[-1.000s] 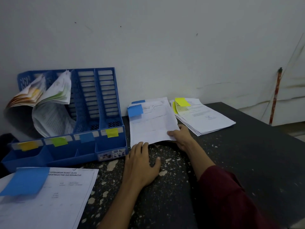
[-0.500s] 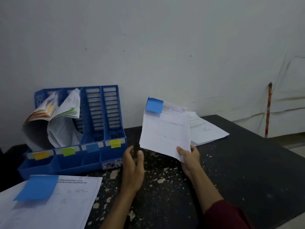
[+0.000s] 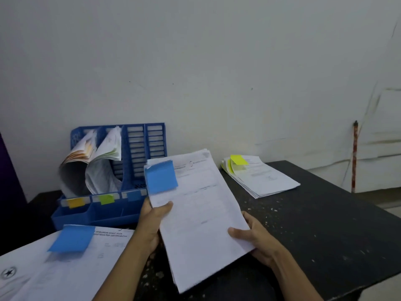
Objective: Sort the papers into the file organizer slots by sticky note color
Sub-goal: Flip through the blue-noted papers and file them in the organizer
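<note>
Fingers of left hand [image 3: 152, 222] and right hand [image 3: 258, 242] gripped the tilted blue-noted paper stack [image 3: 201, 224] above tabletop [image 3: 314, 224]. Beyond left fingers stood file organizer [image 3: 108, 215]; beyond right fingers, well apart, lay yellow-noted stack [image 3: 267, 181].

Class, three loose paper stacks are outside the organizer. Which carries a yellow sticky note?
The far-right stack, lying on the table; the held stack and near-left stack are tagged blue.
</note>
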### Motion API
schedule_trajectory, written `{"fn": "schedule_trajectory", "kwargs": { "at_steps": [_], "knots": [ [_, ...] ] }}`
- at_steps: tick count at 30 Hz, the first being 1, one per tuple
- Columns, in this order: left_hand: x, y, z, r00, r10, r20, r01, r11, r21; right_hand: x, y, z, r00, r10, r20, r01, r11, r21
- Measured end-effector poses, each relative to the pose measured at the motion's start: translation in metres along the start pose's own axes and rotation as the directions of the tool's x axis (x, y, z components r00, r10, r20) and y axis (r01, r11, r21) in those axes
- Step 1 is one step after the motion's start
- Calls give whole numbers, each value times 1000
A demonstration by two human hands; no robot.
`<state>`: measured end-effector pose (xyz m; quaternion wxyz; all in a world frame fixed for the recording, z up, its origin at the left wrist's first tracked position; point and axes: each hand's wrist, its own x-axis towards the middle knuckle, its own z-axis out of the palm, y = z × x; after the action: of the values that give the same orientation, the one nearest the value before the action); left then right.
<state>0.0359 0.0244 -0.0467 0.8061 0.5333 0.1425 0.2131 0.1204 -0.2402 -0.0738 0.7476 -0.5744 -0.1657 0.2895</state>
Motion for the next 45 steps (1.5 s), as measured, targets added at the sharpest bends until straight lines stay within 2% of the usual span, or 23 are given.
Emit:
{"fn": "schedule_trajectory", "kwargs": {
  "at_steps": [2,5,12,17,19,24,27,29,35,40,45],
  "knots": [
    [-5,8,-1,999,42,-9,-42,999,34,-6,-3,0,994,23,103,-14,997,-81],
    [-15,17,3,995,99,27,-101,988,118,-10,-13,9,990,-3,142,26,987,-159],
    [-30,36,15,979,136,155,-171,955,242,-6,-67,45,964,-244,-107,226,962,-155],
    [-41,61,29,935,296,194,-346,880,325,-9,-95,58,920,-372,-124,337,911,-238],
    [-48,70,42,918,360,165,-395,864,312,-10,-101,64,883,-445,-148,401,881,-252],
    [-56,74,70,855,517,-38,-482,820,309,-12,-104,86,791,-595,-144,509,771,-383],
    [-57,71,74,835,549,-48,-496,787,366,-11,-95,94,741,-661,-121,550,700,-456],
    [-54,63,69,845,535,-30,-478,778,408,-8,-86,94,719,-679,-145,562,692,-454],
    [-50,31,51,949,295,-111,-220,873,435,0,-40,83,776,-596,-204,462,758,-461],
    [-49,41,44,930,366,15,-341,851,399,2,-46,79,819,-550,-163,425,773,-471],
    [-41,51,27,977,207,53,-210,882,423,3,-47,67,882,-461,-94,368,800,-474]
  ]
}}
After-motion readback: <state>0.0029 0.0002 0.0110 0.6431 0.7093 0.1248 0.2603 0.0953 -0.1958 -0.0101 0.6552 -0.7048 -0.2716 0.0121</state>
